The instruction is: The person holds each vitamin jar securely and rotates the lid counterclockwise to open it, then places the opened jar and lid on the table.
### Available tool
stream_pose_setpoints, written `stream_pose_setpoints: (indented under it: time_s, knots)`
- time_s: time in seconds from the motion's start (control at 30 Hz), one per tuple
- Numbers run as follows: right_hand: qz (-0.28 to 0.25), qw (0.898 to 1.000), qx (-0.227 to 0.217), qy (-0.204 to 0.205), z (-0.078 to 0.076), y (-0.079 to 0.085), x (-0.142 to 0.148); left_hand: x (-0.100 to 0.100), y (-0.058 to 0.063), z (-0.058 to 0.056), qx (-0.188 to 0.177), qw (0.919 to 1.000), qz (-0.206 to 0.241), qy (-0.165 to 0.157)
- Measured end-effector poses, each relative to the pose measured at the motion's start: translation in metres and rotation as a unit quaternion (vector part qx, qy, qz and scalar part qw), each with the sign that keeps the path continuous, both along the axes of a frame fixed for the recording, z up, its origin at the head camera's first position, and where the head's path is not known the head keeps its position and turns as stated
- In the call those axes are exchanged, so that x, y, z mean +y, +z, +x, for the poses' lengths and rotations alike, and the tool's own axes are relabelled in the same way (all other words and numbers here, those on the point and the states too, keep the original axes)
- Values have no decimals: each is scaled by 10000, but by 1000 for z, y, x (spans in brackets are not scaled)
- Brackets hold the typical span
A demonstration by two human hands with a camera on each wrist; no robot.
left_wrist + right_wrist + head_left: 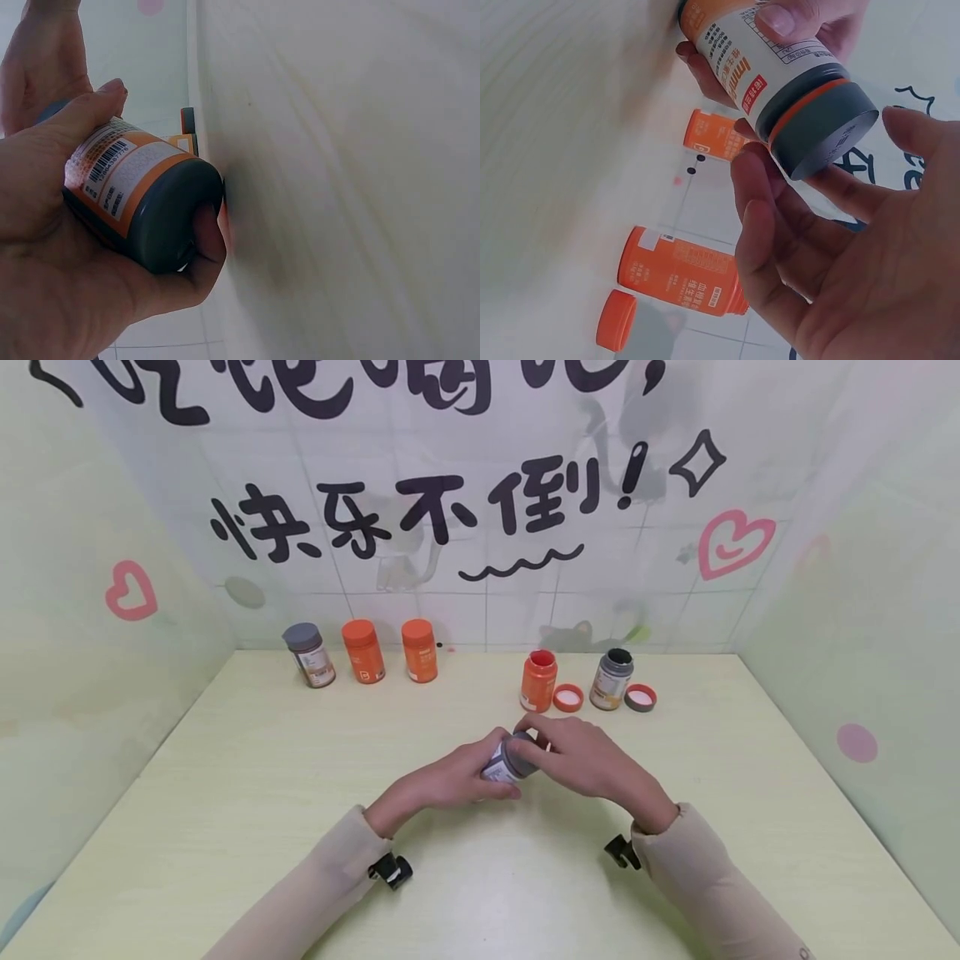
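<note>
My left hand (461, 775) grips a grey bottle (498, 768) with a white and orange label, tilted with its cap end toward the right hand. In the left wrist view, a finger curls under the dark base of the bottle (169, 214), which is close to the table. The grey cap (825, 124), with an orange band below it, sits on the bottle's mouth. Fingers of my right hand (581, 756) curl round this cap; in the right wrist view the thumb is at its edge, with a small gap visible.
An open orange bottle (538, 683) stands beside its upturned orange cap (568, 697). Right of them are an open grey bottle (610, 681) and its upturned cap (641, 697). A capped grey bottle (310, 656) and two capped orange bottles (363, 652) stand back left, near the wall.
</note>
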State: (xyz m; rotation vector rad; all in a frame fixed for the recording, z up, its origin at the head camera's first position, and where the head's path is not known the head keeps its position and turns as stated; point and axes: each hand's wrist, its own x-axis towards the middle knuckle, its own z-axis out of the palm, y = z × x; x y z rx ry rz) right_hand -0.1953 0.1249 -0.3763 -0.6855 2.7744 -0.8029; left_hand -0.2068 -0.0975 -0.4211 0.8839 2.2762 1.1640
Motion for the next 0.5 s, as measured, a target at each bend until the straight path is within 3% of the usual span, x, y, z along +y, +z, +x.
stream_pose_setpoints:
  time_s: [0.5]
  knots:
    - [75, 9999, -62, 72, -1, -2, 3, 1, 2, 1, 39, 10000, 17, -2]
